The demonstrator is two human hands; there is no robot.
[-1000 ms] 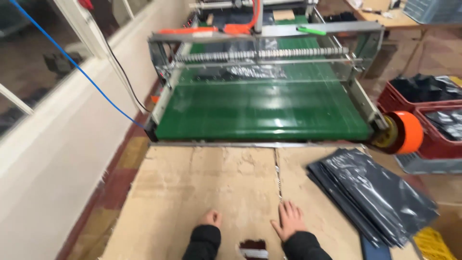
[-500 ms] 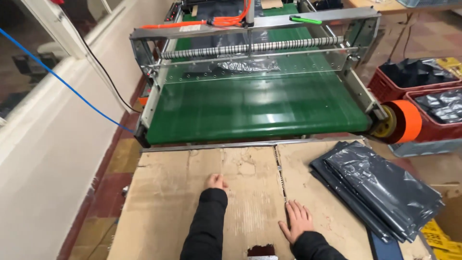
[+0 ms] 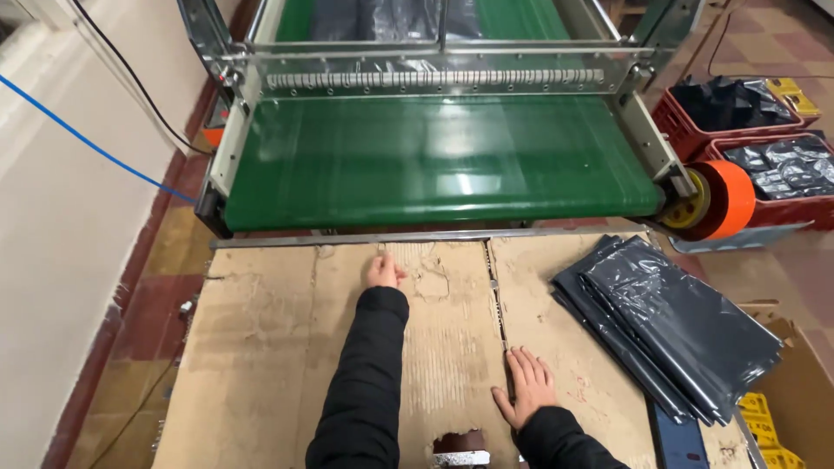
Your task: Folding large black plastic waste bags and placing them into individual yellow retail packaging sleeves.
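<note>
Worn cardboard sheeting covers the near work surface, its top layer torn in patches, with a seam running near to far right of centre. At far left, a pale wall carries a blue cable and a black cable, both cut off by the frame edge; tiled floor shows between wall and cardboard. Beyond the cardboard lies a green conveyor belt under a clear guard with a metal bar; dark bags farther along the belt are hard to make out through the guard. Left hand, in a black sleeve, reaches to the far part of the cardboard, fingers curled down onto it and holding nothing. Right hand lies flat and spread on the cardboard at the seam, also holding nothing. A small dark item at the bottom edge between the arms is cut off and unidentifiable. Right of the hands, a stack of dark grey plastic bags rests on the cardboard. An orange roll sits at the conveyor's right end; red crates of dark packets stand beyond, partly cropped.
</note>
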